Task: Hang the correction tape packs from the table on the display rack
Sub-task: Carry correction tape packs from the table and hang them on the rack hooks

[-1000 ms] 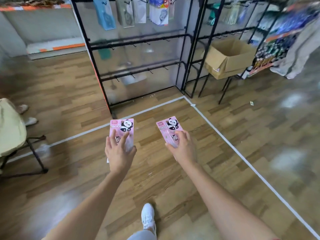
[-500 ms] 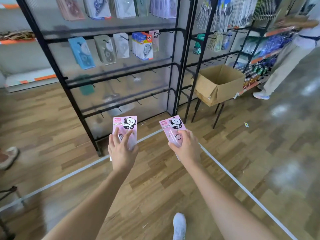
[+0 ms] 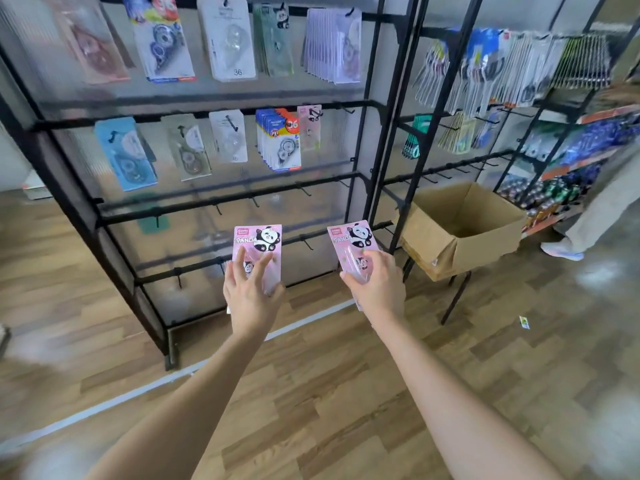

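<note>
My left hand (image 3: 250, 296) holds a pink panda correction tape pack (image 3: 260, 241) upright by its lower part. My right hand (image 3: 377, 287) grips a second pink panda pack (image 3: 349, 239), tilted slightly left. Both packs are in front of the lower bars of the black display rack (image 3: 221, 199), a short way from it. One matching pink pack (image 3: 309, 128) hangs on the rack's middle row at the right. Bare hooks (image 3: 305, 190) line the two lower bars.
Other tape packs hang on the rack's upper and middle rows. A second rack (image 3: 485, 98) stands to the right with an open cardboard box (image 3: 460, 230) on a stand below it. A person's leg and shoe (image 3: 568, 244) are at far right. White tape line (image 3: 304, 323) on the wood floor.
The view has risen and come closer to the rack; more upper rows show. Both hands keep their packs, now nearer the lower bars.
</note>
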Demonstrator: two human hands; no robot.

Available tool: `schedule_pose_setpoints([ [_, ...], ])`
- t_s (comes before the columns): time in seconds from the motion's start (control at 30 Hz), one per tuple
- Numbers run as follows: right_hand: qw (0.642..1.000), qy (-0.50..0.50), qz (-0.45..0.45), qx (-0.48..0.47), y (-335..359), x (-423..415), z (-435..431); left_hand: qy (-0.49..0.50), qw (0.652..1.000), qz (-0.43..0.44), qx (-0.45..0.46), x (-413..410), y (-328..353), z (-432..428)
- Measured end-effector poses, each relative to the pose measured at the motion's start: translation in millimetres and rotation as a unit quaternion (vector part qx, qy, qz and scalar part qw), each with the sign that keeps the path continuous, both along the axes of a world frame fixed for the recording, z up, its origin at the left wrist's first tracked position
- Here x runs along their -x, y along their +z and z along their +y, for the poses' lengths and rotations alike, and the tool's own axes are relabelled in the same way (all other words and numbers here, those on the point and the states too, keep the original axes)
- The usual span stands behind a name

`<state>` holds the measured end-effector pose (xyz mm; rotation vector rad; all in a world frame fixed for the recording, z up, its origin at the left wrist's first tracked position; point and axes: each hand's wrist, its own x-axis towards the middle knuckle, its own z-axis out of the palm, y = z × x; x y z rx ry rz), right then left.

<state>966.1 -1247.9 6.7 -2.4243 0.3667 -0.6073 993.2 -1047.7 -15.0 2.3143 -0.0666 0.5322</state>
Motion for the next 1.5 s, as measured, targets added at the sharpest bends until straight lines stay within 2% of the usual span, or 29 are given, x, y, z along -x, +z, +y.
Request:
schedule_pose_setpoints([
  [0.33, 0.998, 0.026, -0.049, 0.034, -4, -154, -66, -0.010, 1.000, -0.019, 0.002, -155, -1, -73],
  [0.77, 0.994, 0.044, -0.101, 0.015, 12, -361, -122, -0.039, 0.998, -0.045, -0.020, -363, 28, -144],
  [0.87, 0.991, 0.057, -0.120, 0.014, 12, -387, -133, -0.045, 0.998, -0.043, 0.003, -387, 39, -166],
  [1.0, 0.984, 0.083, -0.156, 0.023, 5, -430, -153, -0.047, 0.997, -0.061, -0.018, -421, 44, -191],
  [1.3, 0.969, 0.183, -0.169, 0.003, 8, -512, -195, 0.029, 0.995, -0.058, -0.074, -489, 33, -229],
  [1.5, 0.957, 0.228, -0.180, -0.019, -7, -533, -211, 0.090, 0.991, -0.082, -0.059, -496, 30, -251],
])
